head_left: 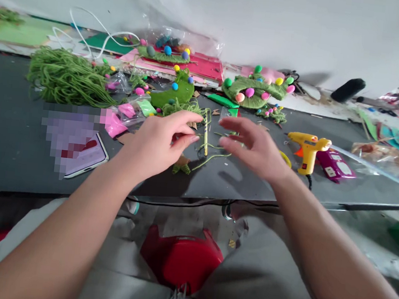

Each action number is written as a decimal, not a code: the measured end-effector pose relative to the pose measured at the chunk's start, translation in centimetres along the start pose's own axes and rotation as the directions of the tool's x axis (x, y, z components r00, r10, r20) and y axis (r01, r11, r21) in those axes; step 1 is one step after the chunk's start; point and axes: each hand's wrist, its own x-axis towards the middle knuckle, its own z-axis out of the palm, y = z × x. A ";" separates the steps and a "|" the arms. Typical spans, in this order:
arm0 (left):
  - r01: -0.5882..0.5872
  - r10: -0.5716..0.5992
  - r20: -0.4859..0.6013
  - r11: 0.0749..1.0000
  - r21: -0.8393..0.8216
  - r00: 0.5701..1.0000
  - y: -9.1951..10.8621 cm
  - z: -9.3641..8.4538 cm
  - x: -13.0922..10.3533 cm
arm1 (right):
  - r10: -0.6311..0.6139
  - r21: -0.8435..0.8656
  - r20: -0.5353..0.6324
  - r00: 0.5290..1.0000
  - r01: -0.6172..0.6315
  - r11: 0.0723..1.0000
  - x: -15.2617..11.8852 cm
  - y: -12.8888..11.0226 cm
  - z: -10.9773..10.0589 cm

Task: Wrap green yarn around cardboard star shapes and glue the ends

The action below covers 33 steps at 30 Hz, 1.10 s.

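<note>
Over the middle of the dark table, my left hand (163, 138) hovers with thumb and fingers apart and nothing visible between them. Across from it my right hand (255, 146) is also open, its fingers loosely curled and holding nothing I can see. Between the hands lies a thin pale-yellow patterned stick, like a pencil (206, 133). A green yarn strand (213, 158) trails beside it. Below my left fingertips sits a small piece wrapped in green yarn (182, 166). Behind the hands is loose green yarn (186, 107), partly hidden by my left hand.
A big green yarn bundle (69, 79) and a phone (88, 157) are on the left. Green wreath-like pieces with coloured balls (251, 91) stand behind. Right are a yellow glue gun (308, 149) and a purple packet (335, 164). A red stool (180, 261) is below.
</note>
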 end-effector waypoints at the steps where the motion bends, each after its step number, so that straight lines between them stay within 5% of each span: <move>1: -0.018 0.019 0.012 0.999 -0.032 1.000 0.1 0.3 0.0 | -0.024 0.056 0.088 0.996 0.019 0.998 -0.1 -0.5 1.1; 6: -0.038 0.041 0.026 0.995 -0.091 0.999 0.3 1.3 0.2 | 0.014 0.189 0.171 0.985 -0.046 0.981 0.3 -1.5 3.4; 11: 0.089 -0.089 0.009 0.979 -0.181 0.996 0.0 1.2 0.4 | 0.017 -0.026 -0.032 0.999 -0.018 0.999 0.7 -1.3 1.0; 17: 0.304 -0.306 0.060 0.866 -0.396 0.950 0.1 0.5 1.1 | 0.094 -0.059 -0.228 0.969 -0.110 0.992 -0.5 0.3 -2.4; 25: 0.422 -0.392 0.201 0.633 -0.650 0.898 0.4 1.6 2.0 | 0.045 -0.256 -0.275 0.960 -0.118 0.959 -1.5 1.5 -4.2; 28: 0.453 -0.375 0.266 0.611 -0.649 0.888 0.8 2.1 2.0 | -0.020 -0.145 -0.191 0.981 -0.008 0.989 -1.7 0.7 -3.1; 33: 0.496 -0.331 0.370 0.595 -0.632 0.868 1.3 2.6 1.9 | -0.054 0.225 0.145 0.988 0.020 0.974 -2.3 -1.5 0.3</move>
